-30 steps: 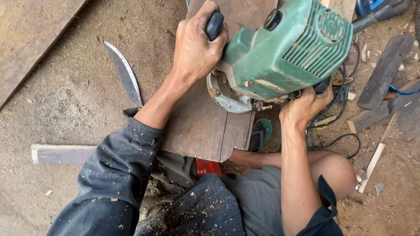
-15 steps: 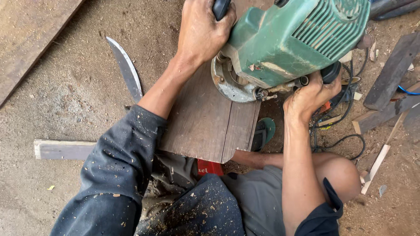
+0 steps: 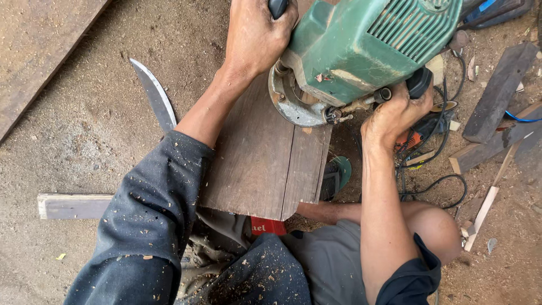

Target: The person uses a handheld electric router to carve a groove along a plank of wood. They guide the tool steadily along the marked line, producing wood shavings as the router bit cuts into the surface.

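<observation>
A green power router with a round metal base stands on a brown wooden board in front of me. My left hand grips the router's black left handle at the top of the view. My right hand is closed on the black right handle beside the base. The board rests across my lap, over a red object. My dark sleeves are dusted with wood chips.
A curved knife blade lies on the dirt left of the board. A pale wood strip lies at the left, a long plank at the upper left. Offcuts, black cables and a green sandal are at the right.
The router and both hands have moved away from me along the board, toward the top of the view. More bare board shows near me.
</observation>
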